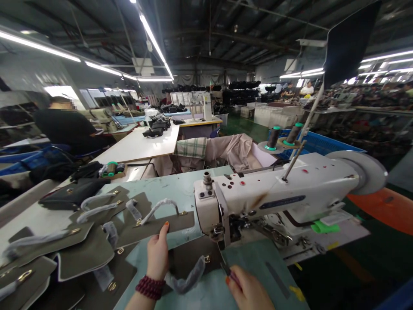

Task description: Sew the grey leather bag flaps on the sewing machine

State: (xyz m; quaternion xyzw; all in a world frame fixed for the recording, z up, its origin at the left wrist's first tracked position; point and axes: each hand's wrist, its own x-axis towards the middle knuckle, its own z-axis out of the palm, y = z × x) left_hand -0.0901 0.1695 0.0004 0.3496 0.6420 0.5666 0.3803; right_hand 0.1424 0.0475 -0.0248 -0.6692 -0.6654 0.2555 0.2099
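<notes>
A dark olive bag panel (183,257) lies at the sewing machine's needle area. Its handle (189,280) is wrapped in clear plastic and joined by gold hardware. My left hand (158,252), with a dark red beaded bracelet at the wrist, grips the panel's left edge; the thumb points up and the other fingers are mostly hidden. My right hand (247,286) is closed around a small cutting tool with a dark, reddish handle (235,277), probably thread snips. The tool's tip is beside the panel's right edge. The white sewing machine (267,189) stands just beyond both hands.
Several olive bag pieces with wrapped handles (77,249) are piled at left, near a black bag (72,193). Thread cones (274,137) stand behind the machine. A green cloth (325,227) lies on its bed. A seated person (64,125) is at far left.
</notes>
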